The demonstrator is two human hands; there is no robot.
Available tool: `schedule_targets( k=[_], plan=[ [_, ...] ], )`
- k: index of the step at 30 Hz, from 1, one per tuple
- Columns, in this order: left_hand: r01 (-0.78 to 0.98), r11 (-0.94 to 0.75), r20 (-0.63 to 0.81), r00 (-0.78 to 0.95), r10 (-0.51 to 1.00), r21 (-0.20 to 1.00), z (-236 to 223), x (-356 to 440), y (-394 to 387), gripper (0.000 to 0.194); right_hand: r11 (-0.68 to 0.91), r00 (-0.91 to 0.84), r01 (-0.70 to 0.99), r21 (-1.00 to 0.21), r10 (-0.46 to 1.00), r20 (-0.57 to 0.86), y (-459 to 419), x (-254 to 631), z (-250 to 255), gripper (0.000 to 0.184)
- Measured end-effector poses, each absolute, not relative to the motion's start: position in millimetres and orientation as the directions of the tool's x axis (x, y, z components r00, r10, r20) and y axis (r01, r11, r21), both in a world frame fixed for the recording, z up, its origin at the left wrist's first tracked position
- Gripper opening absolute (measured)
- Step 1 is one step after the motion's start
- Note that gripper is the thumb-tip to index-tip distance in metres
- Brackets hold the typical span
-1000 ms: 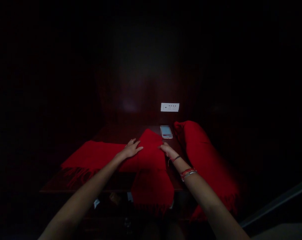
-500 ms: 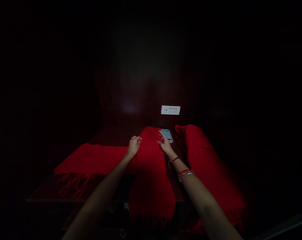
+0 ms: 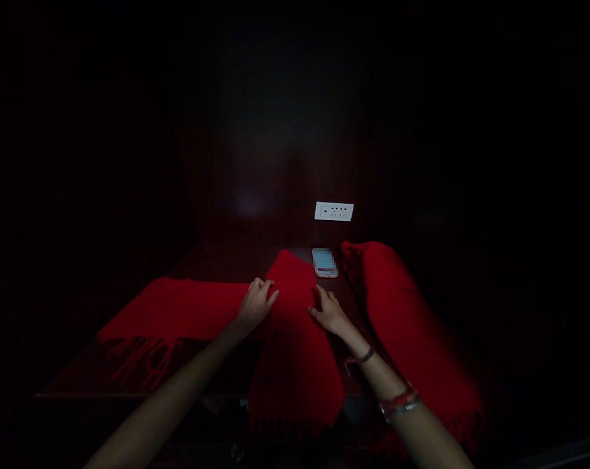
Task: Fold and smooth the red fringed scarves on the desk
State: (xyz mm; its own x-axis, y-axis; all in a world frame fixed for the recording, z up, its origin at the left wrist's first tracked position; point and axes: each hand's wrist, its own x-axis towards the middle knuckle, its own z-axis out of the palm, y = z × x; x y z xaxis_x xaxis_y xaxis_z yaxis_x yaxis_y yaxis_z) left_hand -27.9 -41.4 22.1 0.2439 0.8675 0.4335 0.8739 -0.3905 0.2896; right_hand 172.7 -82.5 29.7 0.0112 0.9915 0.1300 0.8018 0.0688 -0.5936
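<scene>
A red fringed scarf (image 3: 297,332) lies on a dark table (image 3: 217,259), in the middle of a dimly lit scene. One fringed length runs left across the tabletop; another comes straight toward the viewer and hangs over the near edge. Its far end forms a blunt point.

The left hand (image 3: 256,306) is on the left border of the middle strip, fingers loosely bent, thumb held apart. The right hand (image 3: 330,314) is at the right border, thumb and fingers spread. Neither appears to pinch the cloth.

Light, even pressure outward from both borders would probably keep the layers flat; tugging one side could skew the crossing strips.

A second red cloth (image 3: 402,316), thicker and folded, lies to the right. A phone (image 3: 325,262) rests at the far side, below a white wall socket (image 3: 334,211). Any container beneath the table is too dark to make out.
</scene>
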Motion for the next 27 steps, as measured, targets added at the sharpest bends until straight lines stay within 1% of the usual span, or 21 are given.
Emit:
schedule_targets(
  k=[3,6,10,12,14,16,18,19,20,21,23,24,25,26,27],
  plan=[
    [0.83,-0.487,0.327,0.396,0.858,0.274,18,-35,-79,0.035,0.11,-0.074,0.827,-0.551,0.993,0.088,-119,177,26,0.063],
    [0.824,-0.514,0.243,0.462,0.853,0.237,13,-39,-101,0.032,0.114,-0.084,0.874,-0.473,0.993,0.085,-137,175,23,0.053],
    [0.842,-0.524,0.248,0.485,0.839,0.125,12,-41,-106,0.026,0.1,-0.068,0.932,-0.348,0.992,0.103,-145,173,24,0.045],
    [0.841,-0.533,0.249,0.5,0.83,0.091,11,-41,-107,0.026,0.086,-0.067,0.959,-0.272,0.995,0.076,-148,173,26,0.043],
    [0.824,-0.558,0.252,0.522,0.815,0.099,9,-42,-108,0.028,0.064,-0.062,0.979,-0.194,0.998,0.015,-152,173,31,0.042],
    [0.793,-0.595,0.259,0.552,0.793,0.133,7,-43,-109,0.031,0.044,-0.047,0.993,-0.107,0.999,-0.023,-154,170,38,0.04],
    [0.776,-0.61,0.283,0.555,0.782,0.161,8,-47,-107,0.033,0.053,-0.053,0.998,-0.039,0.999,-0.004,-152,164,47,0.035],
    [0.789,-0.591,0.306,0.529,0.792,0.166,12,-52,-105,0.033,0.087,-0.086,0.996,-0.026,0.996,0.023,-150,160,50,0.034],
    [0.82,-0.548,0.336,0.476,0.813,0.163,17,-60,-102,0.033,0.135,-0.134,0.99,-0.032,0.989,0.057,-146,156,53,0.035],
    [0.868,-0.471,0.371,0.39,0.843,0.156,23,-71,-99,0.034,0.19,-0.185,0.981,-0.049,0.978,0.095,-142,151,55,0.039],
    [0.965,-0.215,0.432,0.132,0.892,0.149,36,-103,-92,0.038,0.292,-0.275,0.953,-0.086,0.948,0.162,-132,144,54,0.051],
    [0.986,-0.042,0.44,-0.035,0.897,0.163,42,-123,-88,0.043,0.332,-0.313,0.939,-0.096,0.935,0.169,-126,140,51,0.055],
    [0.972,0.135,0.419,-0.205,0.885,0.192,46,-144,-84,0.051,0.355,-0.339,0.929,-0.102,0.929,0.151,-121,138,47,0.057],
    [0.92,0.312,0.357,-0.381,0.853,0.236,49,-166,-81,0.058,0.368,-0.357,0.923,-0.109,0.927,0.112,-117,136,41,0.057],
    [0.846,0.459,0.263,-0.524,0.81,0.272,49,-187,-78,0.062,0.374,-0.369,0.92,-0.116,0.927,0.067,-113,136,35,0.057]
  ],
)
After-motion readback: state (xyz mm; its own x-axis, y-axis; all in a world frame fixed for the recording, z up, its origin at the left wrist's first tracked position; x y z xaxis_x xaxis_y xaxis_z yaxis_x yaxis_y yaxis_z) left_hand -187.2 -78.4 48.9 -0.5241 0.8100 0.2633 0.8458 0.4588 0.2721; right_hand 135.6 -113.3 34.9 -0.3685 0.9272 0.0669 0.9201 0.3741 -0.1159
